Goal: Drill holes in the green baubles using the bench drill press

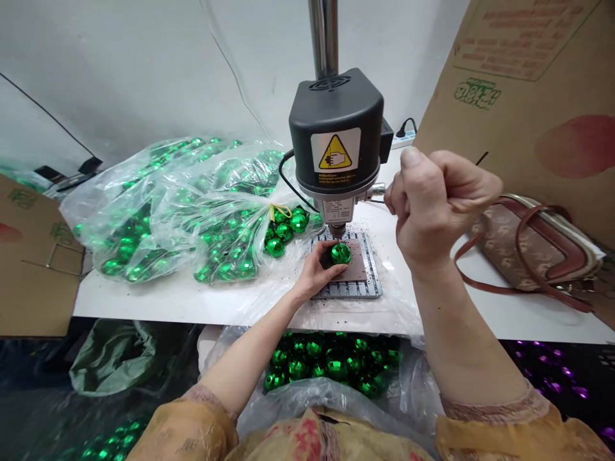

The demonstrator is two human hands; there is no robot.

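Observation:
My left hand (319,269) is closed round a shiny green faceted ball (341,253), thumb at its near side and fingers at its far side. The ball rests on a brownish square plate (356,269) on the slotted metal base (373,287) of a drill press (336,134). Directly above the ball is the drill chuck (337,230); the bit is hard to make out. Raised to the right of the machine, my right hand (432,198) makes a fist at the drill press lever, which is mostly hidden behind the fingers.
Clear plastic bags (192,211) of green balls lie left on the white table (144,301). More green balls (331,362) sit in a plastic-lined container before me. A brown handbag (523,243) and tall cardboard (519,96) stand right. Dark crumbs surround the base; purple balls (552,371) are lower right.

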